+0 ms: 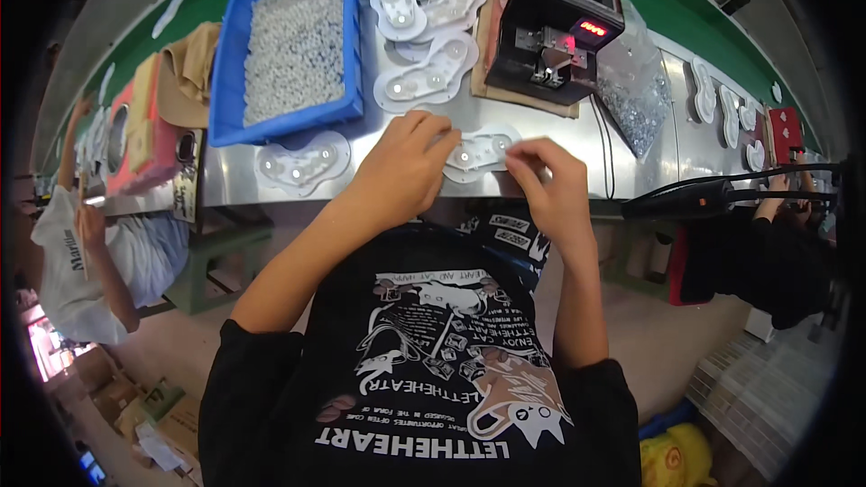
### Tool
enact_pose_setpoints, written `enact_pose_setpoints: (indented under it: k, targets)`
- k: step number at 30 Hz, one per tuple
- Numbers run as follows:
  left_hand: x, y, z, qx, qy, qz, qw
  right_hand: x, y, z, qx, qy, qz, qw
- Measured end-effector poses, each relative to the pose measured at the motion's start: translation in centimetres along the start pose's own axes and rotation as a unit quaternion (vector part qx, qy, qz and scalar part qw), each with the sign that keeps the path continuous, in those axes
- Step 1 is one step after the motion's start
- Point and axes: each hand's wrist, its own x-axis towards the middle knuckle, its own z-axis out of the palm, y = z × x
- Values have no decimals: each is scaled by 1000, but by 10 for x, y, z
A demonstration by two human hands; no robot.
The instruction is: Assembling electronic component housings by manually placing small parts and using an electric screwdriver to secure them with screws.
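Before me at the table's front edge lies a pale foot-shaped plastic piece [478,155] with small round inserts. At its left end is my left hand [401,162], fingers curled together; whatever is in them is hidden. My right hand [552,182] is at the right end, thumb and forefinger brought together in a pinch; I cannot make out what, if anything, is between them. A similar piece [302,164] rests to the left. Further back is a pile of such pieces [424,9], overlapping one another.
Behind my left hand stands a blue bin [354,45] full of small pale metallic-looking parts. A black machine [550,27] with a red lit display stands at the back right, beside a clear bag of small parts [636,108]. Black cables [767,182] cross at right. Other people work on both sides.
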Motion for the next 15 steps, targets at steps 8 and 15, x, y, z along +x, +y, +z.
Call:
enact_pose_setpoints:
  k: [8,15]
  targets:
    - [-13,-3,5,-35,53,-38,997,32,-6,8,-62,-89,29,994]
    - [-15,-5,7,-64,61,-46,995,35,-7,15,-108,-90,23,990]
